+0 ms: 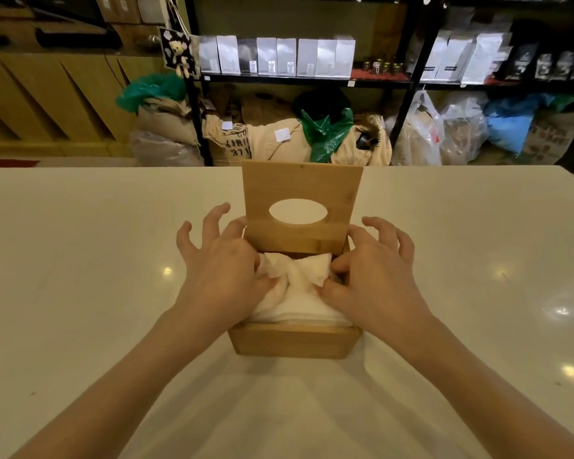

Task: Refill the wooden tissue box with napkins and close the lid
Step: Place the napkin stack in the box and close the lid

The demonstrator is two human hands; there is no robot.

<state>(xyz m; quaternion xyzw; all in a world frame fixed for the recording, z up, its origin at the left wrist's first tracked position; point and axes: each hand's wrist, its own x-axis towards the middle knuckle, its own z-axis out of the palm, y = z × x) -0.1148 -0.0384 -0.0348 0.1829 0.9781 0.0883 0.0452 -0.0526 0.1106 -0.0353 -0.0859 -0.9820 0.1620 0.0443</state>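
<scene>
A wooden tissue box (294, 341) stands in the middle of the white table. Its hinged lid (300, 180), with an oval hole, stands upright at the far side. White napkins (295, 293) fill the box and bulge above its rim, with the top one pulled into a crumpled peak. My left hand (222, 263) rests on the left side of the stack, thumb and forefinger pinching the top napkin while the other fingers spread. On the right, my right hand (375, 270) does the same, pinching the crumpled napkin's other end.
The white table (80, 260) spreads wide on both sides of the box. Beyond its far edge stand black shelves (408, 81) with white bags, and sacks (272, 140) and plastic bags lie on the floor.
</scene>
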